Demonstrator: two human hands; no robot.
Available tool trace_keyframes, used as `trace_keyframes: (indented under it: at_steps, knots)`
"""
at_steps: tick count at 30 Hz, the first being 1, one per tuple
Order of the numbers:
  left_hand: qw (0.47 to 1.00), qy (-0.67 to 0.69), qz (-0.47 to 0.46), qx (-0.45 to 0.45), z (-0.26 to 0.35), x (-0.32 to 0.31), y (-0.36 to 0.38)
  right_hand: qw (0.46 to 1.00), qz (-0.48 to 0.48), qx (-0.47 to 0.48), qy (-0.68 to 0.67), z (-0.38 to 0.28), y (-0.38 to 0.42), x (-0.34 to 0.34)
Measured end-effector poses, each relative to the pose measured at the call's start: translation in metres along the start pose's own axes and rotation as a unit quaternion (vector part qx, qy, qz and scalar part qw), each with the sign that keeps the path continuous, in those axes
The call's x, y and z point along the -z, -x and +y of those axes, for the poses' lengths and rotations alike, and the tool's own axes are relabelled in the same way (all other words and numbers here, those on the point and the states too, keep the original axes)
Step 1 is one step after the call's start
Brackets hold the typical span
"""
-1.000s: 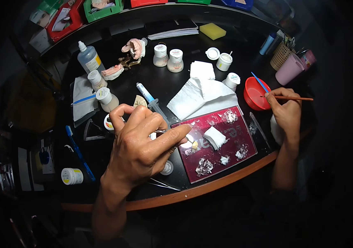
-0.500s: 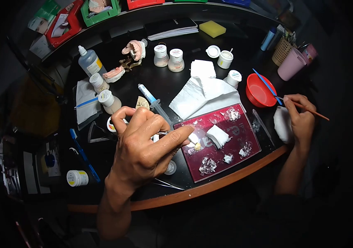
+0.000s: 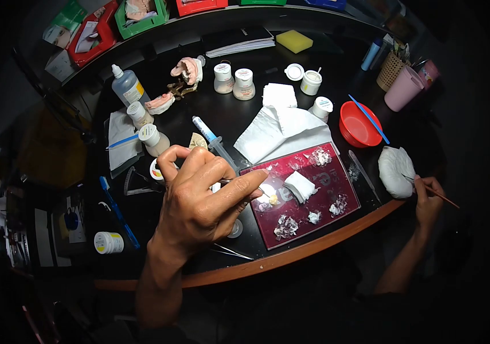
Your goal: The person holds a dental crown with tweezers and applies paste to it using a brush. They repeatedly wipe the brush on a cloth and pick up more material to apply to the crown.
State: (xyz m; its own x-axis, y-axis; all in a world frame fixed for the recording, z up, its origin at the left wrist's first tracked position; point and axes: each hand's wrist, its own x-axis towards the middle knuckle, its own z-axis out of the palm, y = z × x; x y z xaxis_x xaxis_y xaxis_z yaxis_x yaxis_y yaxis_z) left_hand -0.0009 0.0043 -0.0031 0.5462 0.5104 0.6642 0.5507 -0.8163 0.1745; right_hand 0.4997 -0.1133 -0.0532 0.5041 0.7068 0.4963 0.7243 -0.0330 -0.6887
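My left hand [image 3: 196, 198] is closed around a thin metal instrument [image 3: 226, 181], mostly hidden by the fingers. At its tip, over the left part of the dark red slab [image 3: 273, 236], is a small yellowish tooth-like piece [image 3: 273, 199]. My right hand [image 3: 428, 198] pinches a thin brush with a reddish-brown handle [image 3: 446, 200]. The brush tip touches a round white pad [image 3: 395, 169] at the table's right edge. On the slab lie a folded white pad [image 3: 300, 187] and several white powdery clumps [image 3: 286, 227].
A red bowl [image 3: 352, 133] with a blue stick [image 3: 369, 118] across it stands behind the round pad. White tissue [image 3: 282, 133], a syringe [image 3: 210, 135], powder jars [image 3: 244, 86] and dental models [image 3: 187, 71] lie farther back. Tweezers [image 3: 233, 253] lie near the front edge.
My right hand has moved down from the red bowl's rim to the round white pad, carrying the brush. My left hand has stayed nearly still with its instrument.
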Motion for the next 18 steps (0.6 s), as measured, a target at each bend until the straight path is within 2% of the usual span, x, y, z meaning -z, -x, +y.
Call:
trace_keyframes:
  at_steps: [5,7,9,11,13,18]
  knots:
    - [1.000,-0.009,-0.005,-0.001,0.000,0.005,-0.004,0.988,0.056,-0.012,-0.141,-0.044,0.014,-0.013]
    - [0.999,-0.024,-0.006,0.022,-0.001,0.005,-0.004,0.974,0.034,0.000,-0.223,-0.076,0.037,-0.039]
    - [0.999,-0.030,-0.001,0.024,-0.003,0.004,-0.003,0.952,-0.092,-0.029,-0.292,-0.108,0.069,-0.057]
    - [0.999,-0.035,0.004,0.021,-0.006,0.002,-0.003,0.931,-0.184,-0.007,-0.315,-0.132,0.092,-0.075]
    - [0.999,-0.042,0.001,0.025,-0.006,0.001,-0.002,0.923,-0.227,0.094,-0.296,-0.132,0.106,-0.092]
    - [0.998,-0.049,-0.034,0.030,-0.006,0.004,0.000,0.919,-0.222,0.181,-0.271,-0.157,0.119,-0.112]
